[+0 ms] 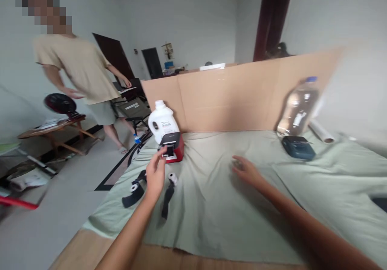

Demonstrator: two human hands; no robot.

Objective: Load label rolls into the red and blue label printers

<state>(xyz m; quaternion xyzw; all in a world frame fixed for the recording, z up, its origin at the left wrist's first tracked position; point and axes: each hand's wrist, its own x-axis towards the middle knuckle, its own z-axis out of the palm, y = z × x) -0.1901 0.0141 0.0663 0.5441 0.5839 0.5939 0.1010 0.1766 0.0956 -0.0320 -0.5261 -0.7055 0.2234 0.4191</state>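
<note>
the left hand [155, 169] is at the front of a black-and-red box [179, 147], its fingers covering part of that face; whether they touch it, or whether this grip is closed on anything, i cannot tell. the right hand [248, 172] is over the middle of a pale green cloth [208, 225], its grip pinched on a small greyish thing [238, 164] too blurred to name. the box stands on the left part of the cloth, well apart from the right hand.

close behind the box is a white jug [165, 120], its lower part hidden by it. two dark strips with white round ends lie near the left forearm, one [133, 197] on its outer side, the other [167, 199] on its inner side, so the arm passes between them. across the back a cardboard panel [208, 100] stands as a low wall, blocking the view of much of the room behind. at the far right a large clear bottle [298, 108] with a blue cap leans, a dark blue case [298, 149] in front of its base and a white roll [321, 132] just beside. the cloth covers most of the table [80, 250], whose wooden edge shows nearest the wearer. beyond, on the left, are a person in a beige shirt [78, 68], a black fan [62, 102] and a folding chair [134, 108].
</note>
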